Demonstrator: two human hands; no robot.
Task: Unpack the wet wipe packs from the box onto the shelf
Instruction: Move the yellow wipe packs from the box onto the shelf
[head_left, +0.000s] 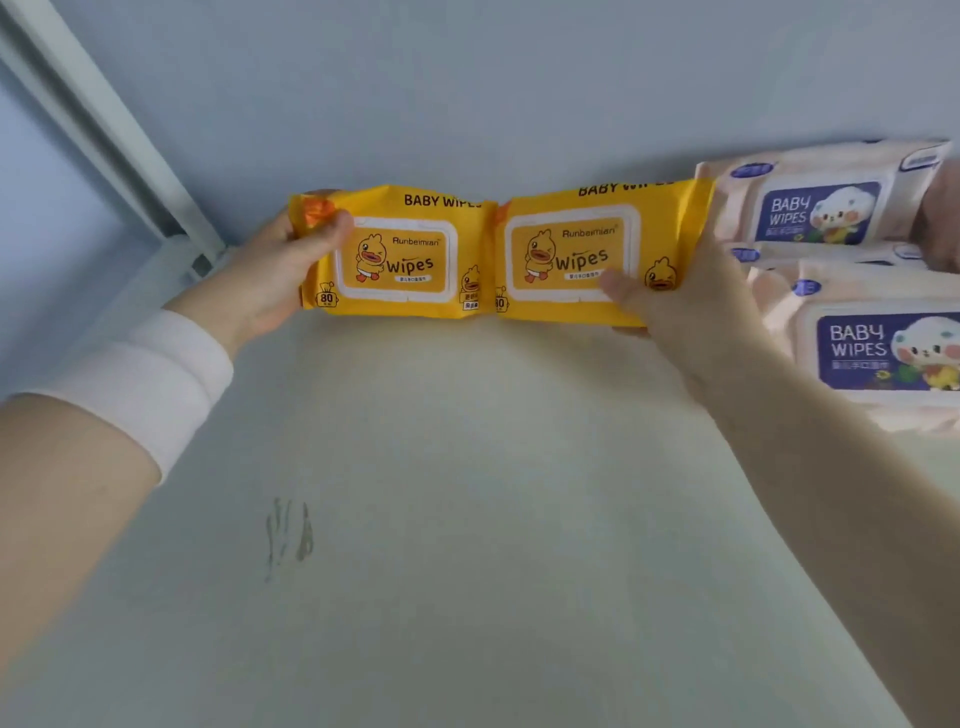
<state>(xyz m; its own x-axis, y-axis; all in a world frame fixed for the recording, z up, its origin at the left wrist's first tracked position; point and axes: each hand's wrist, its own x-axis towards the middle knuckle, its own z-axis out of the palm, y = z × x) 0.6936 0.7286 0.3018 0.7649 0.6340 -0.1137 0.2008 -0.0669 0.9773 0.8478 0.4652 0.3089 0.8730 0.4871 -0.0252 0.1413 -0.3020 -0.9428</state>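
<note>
Two yellow duck-print wet wipe packs stand side by side at the back of the pale shelf (467, 493), faces toward me. My left hand (280, 280) grips the left end of the left yellow pack (400, 260), thumb over its front top corner. My right hand (680, 312) grips the right end of the right yellow pack (576, 254), thumb lying across its lid. The two packs touch in the middle. The box is out of view.
Several pink packs with blue "BABY WIPES" labels are stacked at the right: one at the back (815, 202), one nearer (878, 343). A white shelf post (104, 135) runs diagonally at the left. The grey back wall (467, 93) is behind the packs.
</note>
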